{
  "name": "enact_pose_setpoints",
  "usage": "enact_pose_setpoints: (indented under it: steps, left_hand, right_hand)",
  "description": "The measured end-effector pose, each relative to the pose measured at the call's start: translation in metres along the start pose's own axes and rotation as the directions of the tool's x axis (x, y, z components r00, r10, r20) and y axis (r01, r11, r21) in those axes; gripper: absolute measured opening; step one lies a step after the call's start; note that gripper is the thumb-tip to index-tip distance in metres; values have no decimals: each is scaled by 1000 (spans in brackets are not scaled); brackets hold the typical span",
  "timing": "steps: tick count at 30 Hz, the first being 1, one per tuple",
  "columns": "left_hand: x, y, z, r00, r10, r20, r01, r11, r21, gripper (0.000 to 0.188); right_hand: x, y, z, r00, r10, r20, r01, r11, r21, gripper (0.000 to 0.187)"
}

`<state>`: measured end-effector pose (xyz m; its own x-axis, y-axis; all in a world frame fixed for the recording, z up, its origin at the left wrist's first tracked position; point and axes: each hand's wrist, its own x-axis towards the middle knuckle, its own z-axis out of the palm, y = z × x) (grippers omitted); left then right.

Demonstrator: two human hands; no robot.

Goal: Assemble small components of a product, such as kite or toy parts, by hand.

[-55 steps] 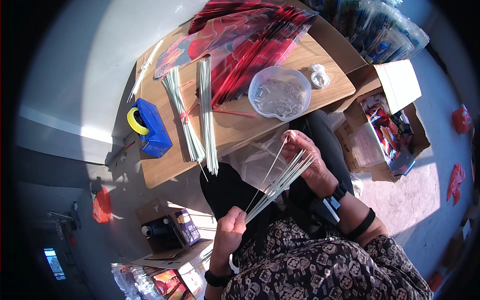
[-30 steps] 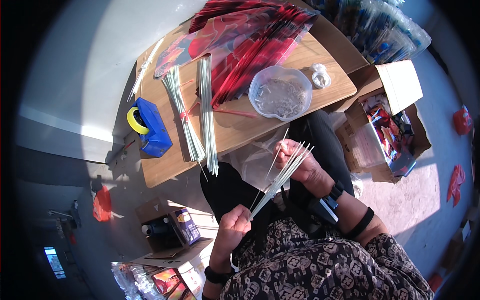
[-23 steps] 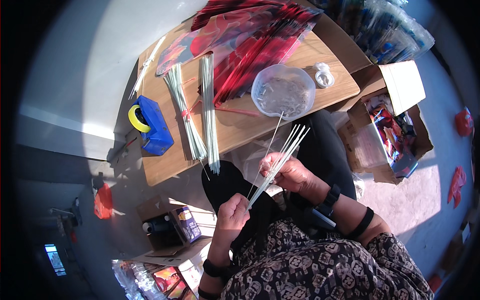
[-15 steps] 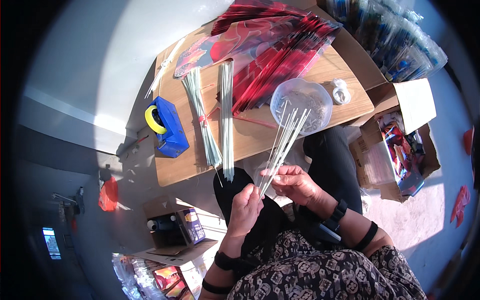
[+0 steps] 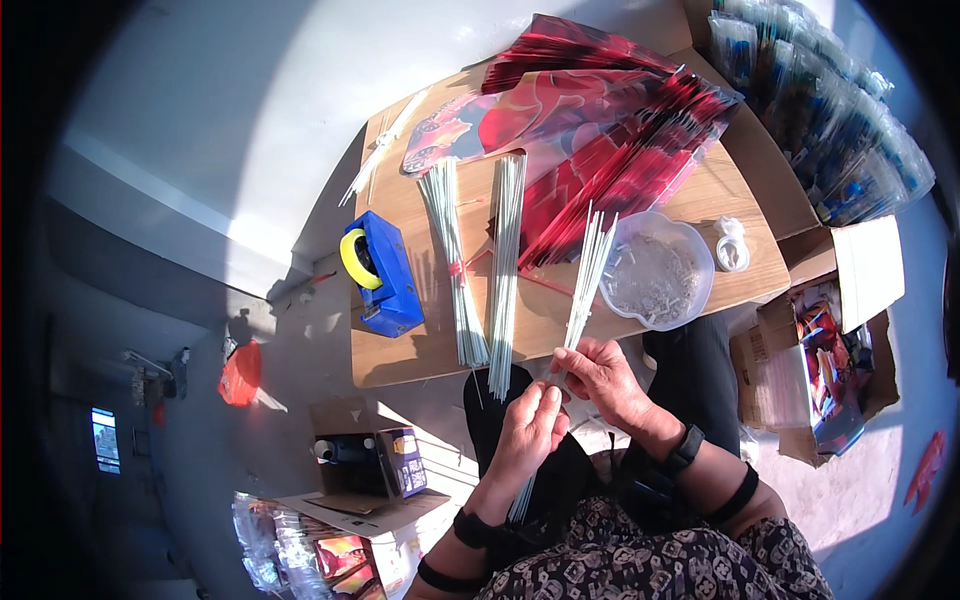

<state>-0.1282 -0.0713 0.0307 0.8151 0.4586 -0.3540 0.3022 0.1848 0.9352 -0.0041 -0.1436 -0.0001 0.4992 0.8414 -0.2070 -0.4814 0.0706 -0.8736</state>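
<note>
A thin bunch of white sticks [image 5: 588,275] slants up from between my hands at the table's near edge. My left hand [image 5: 530,428] is closed around its lower part, and stick ends show below it, beside my wrist. Just above, my right hand [image 5: 606,382] pinches the same sticks between thumb and fingers. To the left, a bundle of sticks with a red tie [image 5: 456,275] and a second stick bundle [image 5: 507,275] lie on the wooden table [image 5: 420,350], their ends past its edge. A clear plastic tub [image 5: 708,282] of small pale pieces stands right of the held sticks.
A blue tape dispenser [image 5: 395,290] with yellow tape stands at the table's left. Red printed sheets [image 5: 600,150] are fanned across the back. A white roll [image 5: 733,253] sits right of the tub. Open cardboard boxes [image 5: 775,375] stand at the right; plastic-wrapped packs [image 5: 840,120] are piled behind.
The held sticks have gone from spread out to a tighter, more upright bunch, with ends now below my left hand. The whole view has shifted, so the table appears lower and further right.
</note>
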Motion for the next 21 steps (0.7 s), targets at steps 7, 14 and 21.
enact_pose_setpoints:
  steps: [7,14,21]
  left_hand:
    - [19,-7,-62,948,153,-280,-93,972,217,26]
    - [90,6,-110,818,475,-325,57,495,867,39]
    - [92,12,-101,888,301,-347,124,570,812,41]
  right_hand:
    - [26,-24,-14,998,-7,-59,12,995,95,28]
    - [32,-35,-26,978,-80,-192,97,992,81,28]
    - [39,-63,-67,931,-114,-346,159,982,103,27]
